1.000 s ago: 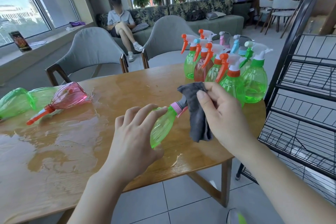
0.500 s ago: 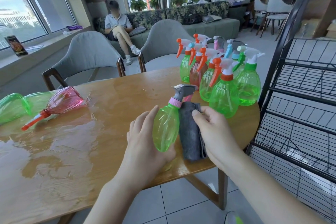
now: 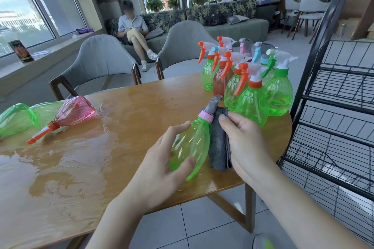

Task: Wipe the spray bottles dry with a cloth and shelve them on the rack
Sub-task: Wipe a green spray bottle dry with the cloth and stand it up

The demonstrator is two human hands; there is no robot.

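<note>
Tilting over the counter (image 3: 125, 107) edge, green bottle (image 3: 192, 145) is gripped by left hand (image 3: 162, 170) | grey cloth (image 3: 219, 143) is pinched against it by right hand (image 3: 245, 143) | rack (image 3: 332, 111) just right | labels possibly unreadable.

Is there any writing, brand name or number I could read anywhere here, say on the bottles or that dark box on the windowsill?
No text can be read.
Dark box with red artwork on the windowsill: print too small and blurred to read.
Green plastic spray bottle with pink collar in the hands: no label visible.
Standing cluster of spray bottles: no labels visible.
</note>
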